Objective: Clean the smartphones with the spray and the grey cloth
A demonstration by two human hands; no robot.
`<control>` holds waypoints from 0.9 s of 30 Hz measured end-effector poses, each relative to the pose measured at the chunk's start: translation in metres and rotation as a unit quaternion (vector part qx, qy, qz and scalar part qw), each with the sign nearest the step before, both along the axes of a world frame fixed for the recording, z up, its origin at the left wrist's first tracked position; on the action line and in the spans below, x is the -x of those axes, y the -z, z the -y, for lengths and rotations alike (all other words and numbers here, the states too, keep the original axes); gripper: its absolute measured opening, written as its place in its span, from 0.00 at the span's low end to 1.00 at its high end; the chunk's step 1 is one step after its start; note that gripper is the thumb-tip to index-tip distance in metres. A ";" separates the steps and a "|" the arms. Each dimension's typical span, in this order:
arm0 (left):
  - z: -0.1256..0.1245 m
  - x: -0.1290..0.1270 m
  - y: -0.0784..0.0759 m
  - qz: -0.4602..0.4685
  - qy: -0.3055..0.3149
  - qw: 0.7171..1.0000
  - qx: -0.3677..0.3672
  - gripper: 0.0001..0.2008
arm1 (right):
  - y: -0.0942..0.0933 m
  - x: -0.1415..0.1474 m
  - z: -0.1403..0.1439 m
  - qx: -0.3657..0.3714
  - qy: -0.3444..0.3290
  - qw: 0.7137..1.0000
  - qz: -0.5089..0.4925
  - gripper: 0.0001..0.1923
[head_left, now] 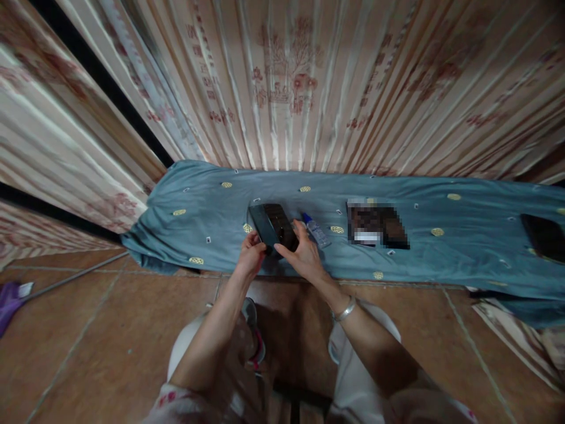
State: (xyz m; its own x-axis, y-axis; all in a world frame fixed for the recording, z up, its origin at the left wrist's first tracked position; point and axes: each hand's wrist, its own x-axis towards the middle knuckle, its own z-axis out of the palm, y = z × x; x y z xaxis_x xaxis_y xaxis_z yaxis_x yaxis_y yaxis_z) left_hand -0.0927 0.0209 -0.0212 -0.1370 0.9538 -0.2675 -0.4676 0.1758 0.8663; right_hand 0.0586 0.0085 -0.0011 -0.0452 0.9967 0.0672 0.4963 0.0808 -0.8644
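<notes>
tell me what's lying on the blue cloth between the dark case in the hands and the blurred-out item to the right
In the head view, a small clear bottle with a blue cap lies on the blue cloth between the dark case and the blurred item.

No legible text: reddish characters on the curtain point(286, 76) too blurred to read.

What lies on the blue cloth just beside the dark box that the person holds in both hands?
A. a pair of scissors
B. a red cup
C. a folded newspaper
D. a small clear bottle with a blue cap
D: a small clear bottle with a blue cap lies on the blue patterned cloth, right next to the dark rectangular box gripped by the left hand and the right hand.
</notes>
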 end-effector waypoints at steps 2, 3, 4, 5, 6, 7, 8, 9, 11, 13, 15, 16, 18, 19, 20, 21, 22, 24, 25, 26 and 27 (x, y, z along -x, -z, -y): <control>0.002 -0.003 -0.001 0.021 0.015 1.000 0.006 0.32 | 0.000 0.002 0.002 -0.010 -0.006 1.000 0.028 0.46; 0.004 -0.005 -0.002 0.032 0.021 0.999 0.004 0.36 | 0.000 0.003 0.003 -0.018 -0.009 0.999 0.037 0.46; 0.005 -0.007 -0.004 0.044 0.023 0.999 0.000 0.38 | 0.001 0.004 0.003 -0.026 -0.012 0.999 0.043 0.45; 0.006 -0.008 -0.006 0.055 0.024 0.998 -0.005 0.39 | 0.001 0.005 0.004 -0.033 -0.013 0.998 0.046 0.45; 0.007 -0.010 -0.009 0.064 0.030 0.997 -0.010 0.38 | 0.002 0.006 0.004 -0.039 -0.013 0.998 0.047 0.44; 0.008 -0.011 -0.012 0.071 0.037 0.997 -0.015 0.35 | 0.003 0.006 0.003 -0.043 -0.012 0.998 0.048 0.44; 0.009 -0.011 -0.015 0.077 0.043 0.996 -0.022 0.31 | 0.003 0.006 0.003 -0.045 -0.011 0.998 0.050 0.43; 0.010 -0.011 -0.018 0.084 0.049 0.995 -0.025 0.27 | 0.003 0.006 0.003 -0.047 -0.009 0.997 0.054 0.43; 0.011 -0.011 -0.022 0.099 0.058 0.993 -0.021 0.23 | 0.004 0.006 0.002 -0.050 -0.007 0.997 0.063 0.43; 0.012 -0.011 -0.025 0.108 0.060 0.992 -0.012 0.21 | 0.004 0.007 0.002 -0.054 -0.008 0.996 0.067 0.43; 0.012 -0.011 -0.027 0.108 0.051 0.993 0.000 0.18 | 0.003 0.007 0.003 -0.056 -0.010 0.996 0.069 0.42; 0.012 -0.011 -0.027 0.107 0.044 0.993 0.007 0.16 | 0.003 0.007 0.003 -0.055 -0.012 0.996 0.070 0.42; 0.012 -0.012 -0.028 0.108 0.025 0.993 0.026 0.14 | 0.001 0.008 0.004 -0.049 -0.017 0.996 0.070 0.42; 0.012 -0.012 -0.027 0.111 0.015 0.993 0.035 0.13 | 0.001 0.008 0.005 -0.046 -0.019 0.997 0.067 0.42; 0.012 -0.012 -0.027 0.114 0.009 0.993 0.041 0.13 | 0.000 0.007 0.005 -0.043 -0.021 0.997 0.063 0.41; 0.012 -0.011 -0.026 0.116 0.007 0.992 0.043 0.13 | 0.000 0.008 0.005 -0.039 -0.022 0.997 0.058 0.41; 0.012 -0.011 -0.026 0.117 0.007 0.992 0.043 0.14 | -0.001 0.008 0.005 -0.037 -0.022 0.998 0.053 0.41; 0.011 -0.011 -0.024 0.115 0.013 0.993 0.038 0.16 | -0.001 0.008 0.006 -0.039 -0.023 0.998 0.048 0.41; 0.011 -0.011 -0.023 0.115 0.016 0.993 0.033 0.18 | 0.000 0.009 0.006 -0.042 -0.023 0.998 0.048 0.41; 0.011 -0.012 -0.023 0.116 0.019 0.993 0.028 0.19 | 0.000 0.009 0.006 -0.046 -0.024 0.997 0.049 0.41; 0.010 -0.012 -0.022 0.119 0.020 0.992 0.022 0.21 | 0.000 0.010 0.007 -0.051 -0.025 0.997 0.051 0.41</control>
